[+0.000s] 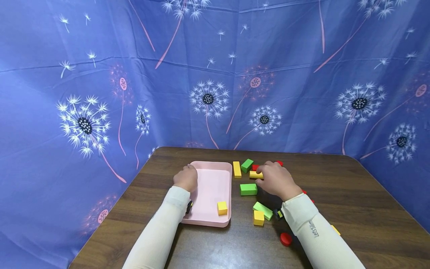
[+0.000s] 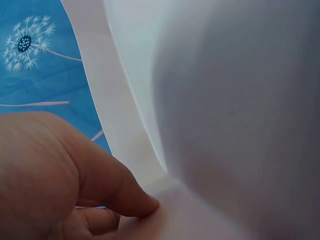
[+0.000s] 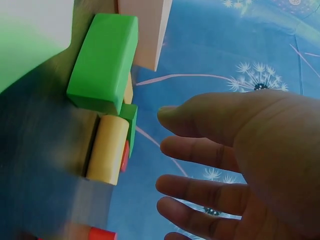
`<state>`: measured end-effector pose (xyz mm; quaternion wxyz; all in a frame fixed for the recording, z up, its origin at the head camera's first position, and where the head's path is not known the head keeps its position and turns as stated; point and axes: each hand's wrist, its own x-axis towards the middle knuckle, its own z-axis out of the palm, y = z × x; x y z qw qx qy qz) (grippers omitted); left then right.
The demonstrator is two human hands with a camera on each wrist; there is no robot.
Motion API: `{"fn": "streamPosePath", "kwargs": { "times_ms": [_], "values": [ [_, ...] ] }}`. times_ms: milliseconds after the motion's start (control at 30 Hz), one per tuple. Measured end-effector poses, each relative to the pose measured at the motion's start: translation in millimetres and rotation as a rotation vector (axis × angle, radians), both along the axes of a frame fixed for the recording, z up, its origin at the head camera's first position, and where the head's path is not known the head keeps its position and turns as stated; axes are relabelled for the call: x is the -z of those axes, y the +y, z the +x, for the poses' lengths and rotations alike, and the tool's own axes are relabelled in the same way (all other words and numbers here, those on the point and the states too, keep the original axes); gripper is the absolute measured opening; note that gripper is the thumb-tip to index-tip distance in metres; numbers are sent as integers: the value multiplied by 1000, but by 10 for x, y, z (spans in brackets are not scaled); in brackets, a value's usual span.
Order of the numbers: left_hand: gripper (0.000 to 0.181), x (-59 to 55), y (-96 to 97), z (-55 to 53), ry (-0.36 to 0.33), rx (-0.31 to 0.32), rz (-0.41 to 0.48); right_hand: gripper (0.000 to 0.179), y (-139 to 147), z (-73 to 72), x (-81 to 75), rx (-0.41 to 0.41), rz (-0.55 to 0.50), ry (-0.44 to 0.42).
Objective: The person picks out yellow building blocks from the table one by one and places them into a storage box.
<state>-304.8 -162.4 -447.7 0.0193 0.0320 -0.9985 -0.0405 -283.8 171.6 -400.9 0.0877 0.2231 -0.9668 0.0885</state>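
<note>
R hand (image 1: 278, 181) nearer: fingers loose, nothing held. Yellow cyl. (image 1: 255, 175) just L of fingertips, apart, long axis approx. L-R. L hand (image 1: 186, 178) pinches pink tray (image 1: 205, 223) wall.

Pale tray (image 2: 107, 85) is pinched at its edge by left hand (image 2: 70, 170), near a corner; right side is filled by blurred, shaded tray interior. Blue cloth (image 2: 37, 82), printed with white dandelion (image 2: 24, 43), is seen upper left.
</note>
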Motion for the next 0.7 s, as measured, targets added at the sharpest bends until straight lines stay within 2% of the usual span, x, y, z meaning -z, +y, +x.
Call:
{"fn": "streamPosePath", "kwargs": {
  "times_ms": [700],
  "values": [
    [65, 15, -3, -17, 5, -2, -3, 36, 104, -149, 157, 61, 33, -14]
  ]
}}
